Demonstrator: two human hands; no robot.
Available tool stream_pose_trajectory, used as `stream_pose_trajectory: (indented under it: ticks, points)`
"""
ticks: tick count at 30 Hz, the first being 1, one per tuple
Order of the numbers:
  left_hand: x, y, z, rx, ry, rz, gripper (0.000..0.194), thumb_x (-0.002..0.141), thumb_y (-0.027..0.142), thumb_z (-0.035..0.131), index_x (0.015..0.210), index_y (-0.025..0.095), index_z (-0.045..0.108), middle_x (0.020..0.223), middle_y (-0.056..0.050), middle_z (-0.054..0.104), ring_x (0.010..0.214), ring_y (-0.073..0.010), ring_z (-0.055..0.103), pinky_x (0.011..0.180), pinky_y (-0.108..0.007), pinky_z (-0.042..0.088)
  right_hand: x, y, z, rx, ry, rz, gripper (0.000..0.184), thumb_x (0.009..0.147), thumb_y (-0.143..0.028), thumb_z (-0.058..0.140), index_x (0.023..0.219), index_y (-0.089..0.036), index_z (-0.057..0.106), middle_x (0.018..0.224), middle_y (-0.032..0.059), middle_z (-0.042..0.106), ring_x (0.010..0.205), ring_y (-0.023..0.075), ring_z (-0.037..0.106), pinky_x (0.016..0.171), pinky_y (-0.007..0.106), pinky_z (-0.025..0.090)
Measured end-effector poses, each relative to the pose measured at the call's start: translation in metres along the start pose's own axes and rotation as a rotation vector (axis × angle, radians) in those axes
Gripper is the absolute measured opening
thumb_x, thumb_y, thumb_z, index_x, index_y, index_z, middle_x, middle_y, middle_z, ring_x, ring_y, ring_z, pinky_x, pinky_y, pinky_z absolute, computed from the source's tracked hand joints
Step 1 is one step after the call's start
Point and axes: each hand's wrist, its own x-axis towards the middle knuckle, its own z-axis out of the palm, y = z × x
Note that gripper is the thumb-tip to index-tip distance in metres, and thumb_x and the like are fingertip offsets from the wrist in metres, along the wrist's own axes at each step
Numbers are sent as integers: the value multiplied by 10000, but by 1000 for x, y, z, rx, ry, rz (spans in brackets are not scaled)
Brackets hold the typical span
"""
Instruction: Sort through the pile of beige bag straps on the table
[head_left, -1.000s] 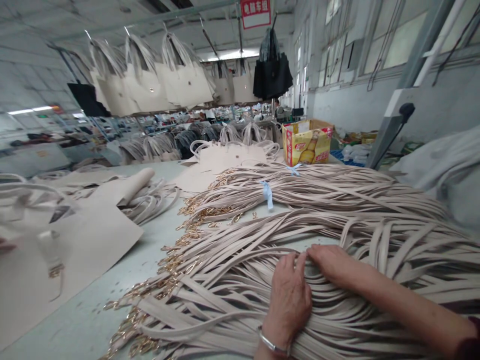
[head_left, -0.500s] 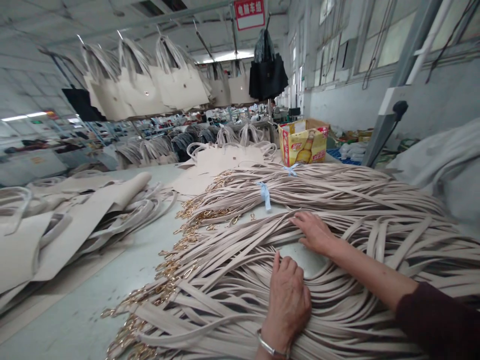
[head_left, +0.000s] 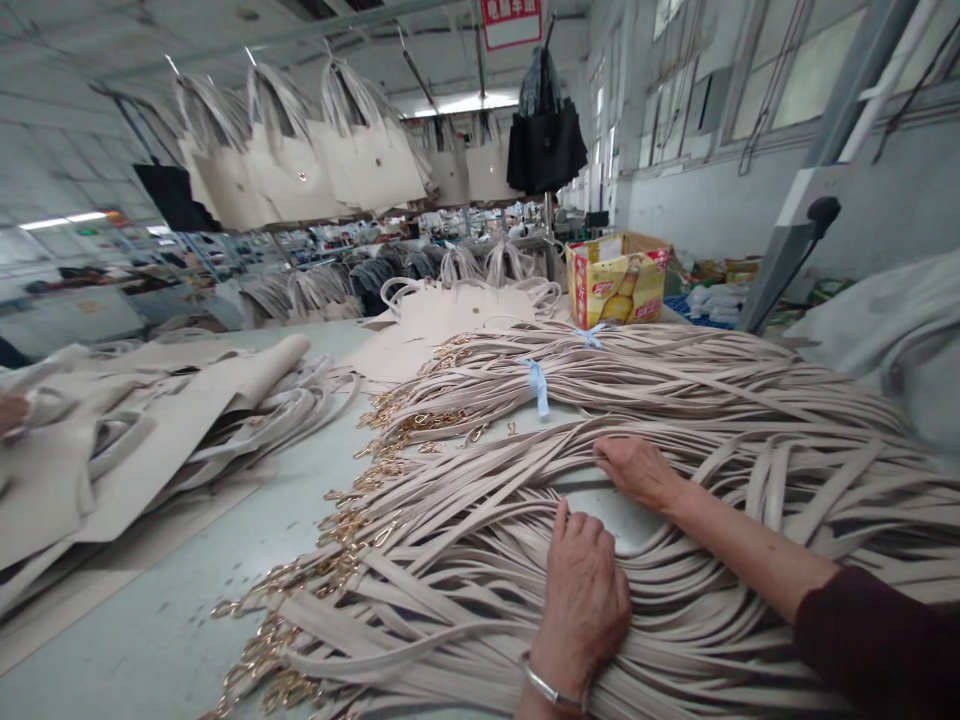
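Our right hand [head_left: 634, 468] has slid slightly nearer across the beige straps [head_left: 465, 560], fingers loosely curled on one. Our left hand [head_left: 585, 590] presses flat and released on the pile on the counter [head_left: 150, 640].

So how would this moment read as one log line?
left hand: flat on beige straps | right hand: fingers gripping straps | beside: tied bundle

A bare strip of surface [head_left: 187, 590] runs open between the straps [head_left: 750, 480] and the panels [head_left: 150, 440] at left. The straps cover the whole right side, gold clasps [head_left: 337, 540] fringing their left edge. A tied bundle [head_left: 600, 375] and a box [head_left: 616, 280] block the far side. A small bare patch lies between the hands [head_left: 585, 590].
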Motion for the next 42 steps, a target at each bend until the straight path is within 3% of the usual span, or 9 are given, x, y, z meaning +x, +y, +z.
stream_pose_trajectory:
  ticks: [3,6,12,16,19,22,26,35,42]
  points:
    - [-3,-1,5,-12,54,-30,376,759,96,427,1106,172,549,1189,-62,497,1174,-197,408,1196,-431,166,-22,-5,-2,137,-106,16,199,930,-274,445,845,-187,602,783,25,627,720,140,536,642,256,305]
    - [-6,-2,9,25,118,-45,634,773,104,426,1398,159,333,1482,-87,253,1341,-242,249,1161,-449,242,-52,-16,-5,331,-233,18,213,893,-285,486,742,-176,589,711,9,616,674,128,526,629,242,299]
    - [-2,0,3,19,29,-6,217,780,115,439,928,173,588,976,-52,525,1146,-235,397,1157,-466,241,-70,-25,-8,529,-358,-1,282,862,-266,491,649,-139,625,634,8,602,622,122,509,594,233,312]
    - [3,1,1,54,11,7,170,780,131,439,883,170,568,923,-39,505,1001,-202,444,1187,-502,140,-29,-7,-12,334,-141,22,184,833,-188,522,810,-147,700,814,42,658,792,160,564,738,253,389]
    - [4,0,2,50,7,3,156,775,123,430,851,177,555,892,-29,497,950,-186,447,1196,-478,129,9,5,-10,144,31,-14,358,813,-101,514,1134,-178,652,1156,81,608,1062,206,510,931,304,374]
    - [3,-1,4,32,6,-1,162,761,113,425,844,181,547,880,-26,494,932,-183,446,1194,-476,137,37,9,-4,-1,-27,-39,483,816,-107,515,1283,-224,560,1313,87,514,1174,245,434,958,366,369]
    - [2,-3,5,11,7,-9,164,758,116,424,850,182,543,890,-30,493,952,-190,443,1190,-490,139,58,13,1,-30,-155,-51,340,881,-225,496,1196,-270,614,1202,62,583,1118,243,479,892,369,393]
    - [2,0,0,-8,-22,-34,174,754,123,422,858,185,546,909,-27,495,963,-180,435,1203,-451,112,69,14,3,-30,-55,-15,213,837,-155,503,931,-214,685,990,64,648,1020,233,538,880,351,349]
    - [1,0,0,4,-9,-25,154,765,146,437,868,189,542,910,-24,496,962,-184,430,1178,-452,155,29,14,-10,59,101,-155,168,847,-144,497,951,-173,625,946,47,628,921,179,541,842,267,360]
